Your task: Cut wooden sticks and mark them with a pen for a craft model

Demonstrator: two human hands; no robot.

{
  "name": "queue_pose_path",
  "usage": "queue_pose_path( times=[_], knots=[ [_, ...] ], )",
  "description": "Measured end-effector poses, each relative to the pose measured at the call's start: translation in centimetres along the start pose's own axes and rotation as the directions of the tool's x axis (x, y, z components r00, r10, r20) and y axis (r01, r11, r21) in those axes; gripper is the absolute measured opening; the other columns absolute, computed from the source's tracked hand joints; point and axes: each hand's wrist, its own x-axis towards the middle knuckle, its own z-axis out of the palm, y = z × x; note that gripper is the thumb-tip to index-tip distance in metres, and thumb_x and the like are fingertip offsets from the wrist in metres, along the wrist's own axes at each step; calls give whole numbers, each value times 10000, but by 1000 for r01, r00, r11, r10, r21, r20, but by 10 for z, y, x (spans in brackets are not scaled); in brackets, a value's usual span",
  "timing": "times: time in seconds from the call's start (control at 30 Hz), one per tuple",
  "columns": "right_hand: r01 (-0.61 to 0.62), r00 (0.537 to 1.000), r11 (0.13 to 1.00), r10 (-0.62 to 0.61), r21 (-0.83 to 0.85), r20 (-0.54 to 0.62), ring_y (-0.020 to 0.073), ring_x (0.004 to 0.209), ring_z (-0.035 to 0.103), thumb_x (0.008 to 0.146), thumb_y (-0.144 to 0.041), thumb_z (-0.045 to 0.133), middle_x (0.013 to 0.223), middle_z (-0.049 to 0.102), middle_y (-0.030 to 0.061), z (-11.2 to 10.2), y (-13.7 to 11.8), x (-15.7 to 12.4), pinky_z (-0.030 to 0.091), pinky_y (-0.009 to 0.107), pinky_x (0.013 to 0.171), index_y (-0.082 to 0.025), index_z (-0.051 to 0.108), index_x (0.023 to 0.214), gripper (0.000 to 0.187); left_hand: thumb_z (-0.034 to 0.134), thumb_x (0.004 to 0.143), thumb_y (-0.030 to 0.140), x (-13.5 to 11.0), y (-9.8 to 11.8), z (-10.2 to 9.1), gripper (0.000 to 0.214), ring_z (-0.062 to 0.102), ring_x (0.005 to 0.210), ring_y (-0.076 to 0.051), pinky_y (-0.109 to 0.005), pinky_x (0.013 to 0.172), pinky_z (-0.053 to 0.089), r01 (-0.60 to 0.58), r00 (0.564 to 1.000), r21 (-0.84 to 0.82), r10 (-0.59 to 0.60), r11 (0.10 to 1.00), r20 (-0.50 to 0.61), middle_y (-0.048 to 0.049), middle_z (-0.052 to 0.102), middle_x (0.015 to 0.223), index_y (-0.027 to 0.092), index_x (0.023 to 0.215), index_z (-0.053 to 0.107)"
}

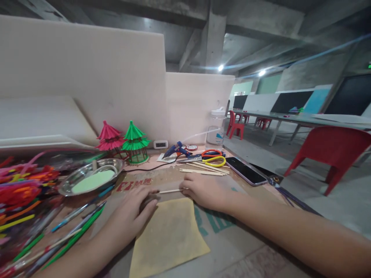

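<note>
My left hand (133, 212) and my right hand (204, 191) hold a thin wooden stick (170, 190) between them, each pinching one end, just above the far edge of a yellow sheet (168, 237) lying on the cardboard-covered table (232, 247). Both hands rest low on the table, with fingers curled round the stick's ends. More wooden sticks (204, 169) lie just beyond my right hand.
Scissors (213, 157), a blue glue gun (175, 149), a phone (246, 171) and a clear jar (216, 131) sit at the back. Two paper pagodas (123, 141), a metal dish (91, 175) and piles of pipe cleaners and pens (26, 193) lie left. Red chairs (330, 150) stand right.
</note>
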Motion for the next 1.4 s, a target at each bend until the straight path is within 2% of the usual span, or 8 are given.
queue_pose_path(
  times=[0.27,0.37,0.67,0.87,1.03,1.13,1.27,1.4],
  knots=[
    [-259,965,962,262,-82,25,270,1080,620,977,-254,564,1160,680,181,-19,52,1,445,359,911,-116,686,1170,267,477,963,427,-1,1,-1,307,659,1062,-289,-454,917,535,18,999,-14,-17,1000,39,-98,718,1098,217,1071,674],
    [-349,932,927,359,-135,54,332,1136,608,910,-435,670,1249,645,243,-20,76,-9,443,396,947,-78,621,1292,525,471,966,405,-2,3,-1,305,650,1075,-291,-471,933,524,32,999,-33,-30,999,44,-105,710,1106,202,1075,672],
    [-325,945,939,328,-112,10,353,1162,579,1002,-482,451,1270,611,233,17,93,-19,442,472,991,-131,710,1212,484,456,960,307,6,3,-26,270,643,1123,-250,-427,988,506,129,991,-20,-128,991,37,-105,715,1169,188,1069,673],
    [-199,966,980,191,-29,-176,338,1132,589,999,-391,471,1215,622,212,16,69,-14,461,467,998,-114,709,1172,404,564,908,447,13,6,-70,312,708,761,-223,-319,693,538,172,962,72,-183,982,203,-36,773,886,219,1039,733],
    [-85,987,988,101,128,-123,313,1090,615,1002,-360,477,1152,673,181,19,42,-10,487,465,972,-130,690,1133,340,801,674,621,-2,28,-52,864,552,1296,-372,-484,1037,477,27,913,85,-60,996,403,-133,610,1413,231,1403,551],
    [-131,980,961,162,243,-115,318,1126,620,986,-327,487,1179,687,185,14,41,-11,478,487,999,-139,693,1122,310,821,663,603,-6,29,-36,876,500,1334,-385,-538,1096,422,8,898,28,-20,1000,439,-145,592,1409,226,1404,543],
    [-228,966,829,259,510,12,288,1050,666,950,-389,563,1154,716,149,-7,28,-13,527,462,921,-171,696,1157,329,822,706,491,-6,27,-28,793,533,1290,-344,-507,1067,460,65,907,-77,-27,995,421,-128,602,1350,238,1401,536],
    [-261,965,561,148,785,215,213,932,690,852,-456,708,1129,726,89,-29,-4,-17,569,343,766,-200,658,1248,474,759,803,350,-8,42,-26,660,519,1315,-290,-472,1094,449,101,956,-207,-37,973,292,-82,539,1413,301,1409,502]
  ],
)
